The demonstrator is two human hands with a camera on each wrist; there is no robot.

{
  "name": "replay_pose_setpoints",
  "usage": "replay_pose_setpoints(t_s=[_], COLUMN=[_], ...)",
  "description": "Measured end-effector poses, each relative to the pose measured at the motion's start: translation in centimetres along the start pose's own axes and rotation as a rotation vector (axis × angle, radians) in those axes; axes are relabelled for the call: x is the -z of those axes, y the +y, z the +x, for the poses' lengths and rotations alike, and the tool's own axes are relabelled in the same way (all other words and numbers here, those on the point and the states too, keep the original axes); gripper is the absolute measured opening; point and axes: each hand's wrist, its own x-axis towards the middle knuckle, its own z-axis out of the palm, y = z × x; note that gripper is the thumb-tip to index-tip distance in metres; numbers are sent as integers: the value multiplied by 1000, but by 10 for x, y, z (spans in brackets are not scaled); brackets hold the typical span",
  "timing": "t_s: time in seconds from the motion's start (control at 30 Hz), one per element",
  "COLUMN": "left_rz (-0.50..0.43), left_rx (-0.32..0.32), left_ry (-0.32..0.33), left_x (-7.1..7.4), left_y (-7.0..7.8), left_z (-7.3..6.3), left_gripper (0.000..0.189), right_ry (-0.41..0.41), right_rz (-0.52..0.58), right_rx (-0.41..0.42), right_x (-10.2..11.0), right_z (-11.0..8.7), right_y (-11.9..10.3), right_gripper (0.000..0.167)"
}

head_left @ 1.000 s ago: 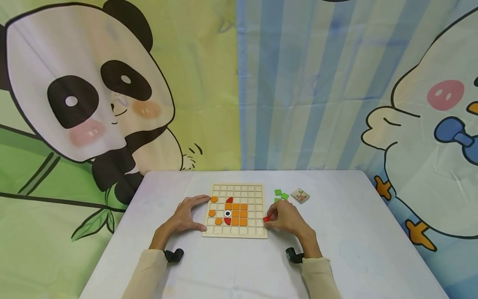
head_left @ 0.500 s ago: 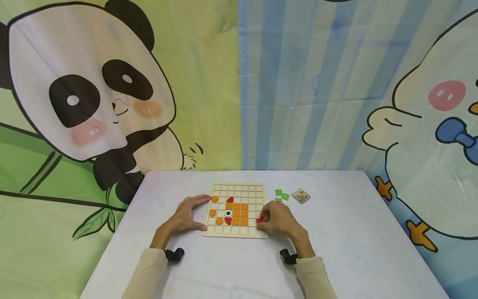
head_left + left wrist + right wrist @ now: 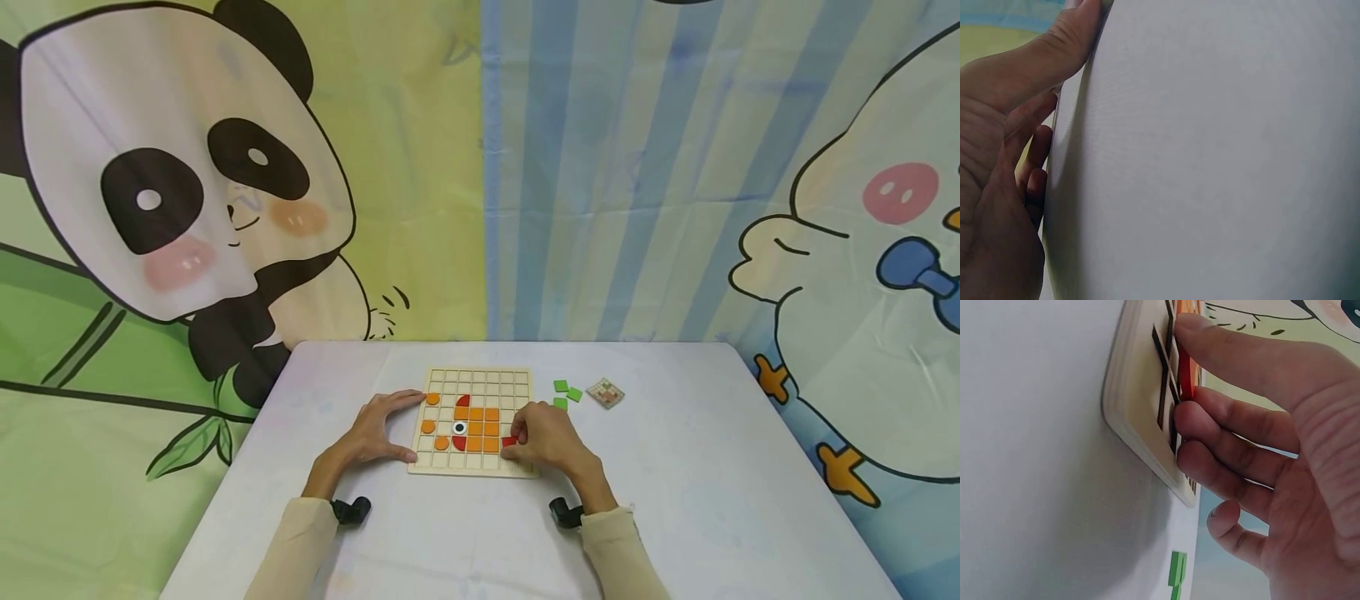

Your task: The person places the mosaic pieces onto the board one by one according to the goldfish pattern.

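Note:
A pale wooden grid board (image 3: 517, 379) lies on the table. At its left edge rests my left hand (image 3: 371, 433), thumb and forefinger spread wide and touching the rim. My right hand (image 3: 551, 433) pinches a red tile (image 3: 509, 442) between thumb and fingers, low over the board's right part. In the right wrist view the red tile (image 3: 1186, 375) is tilted on edge, close to the grid lines. Beside it on the board is a block of orange square tiles (image 3: 491, 429). Left of these sit an eye tile (image 3: 460, 427), two red quarter-round tiles (image 3: 464, 401) and three orange discs (image 3: 432, 399).
Three green square tiles (image 3: 573, 394) lie right of the board. A small patterned card (image 3: 605, 392) is farther right. The white table (image 3: 675, 467) ends at a cloth backdrop with a panda (image 3: 187, 167) and a white cartoon bird.
My right hand has moved left with the red tile, from the board's right edge to over the grid beside the orange squares. My left hand has stayed at the board's edge.

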Motion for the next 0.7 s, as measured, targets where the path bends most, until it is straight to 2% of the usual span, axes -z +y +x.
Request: replay_pose_setpoints(t_s=[0.27,0.5,0.7], left_rz=[-4,2,3], left_rx=[6,-16,-12], left_ry=[-11,3,-1], left_x=[-2,1,0], left_y=[0,-1,-2], left_z=[-1,2,2], left_gripper=[112,113,112], right_ry=[14,-5,-32], right_rz=[15,46,85], right_rx=[8,57,47], right_x=[-1,2,0], right_z=[-5,-2,-2], right_y=[-1,0,1], right_gripper=[29,14,8])
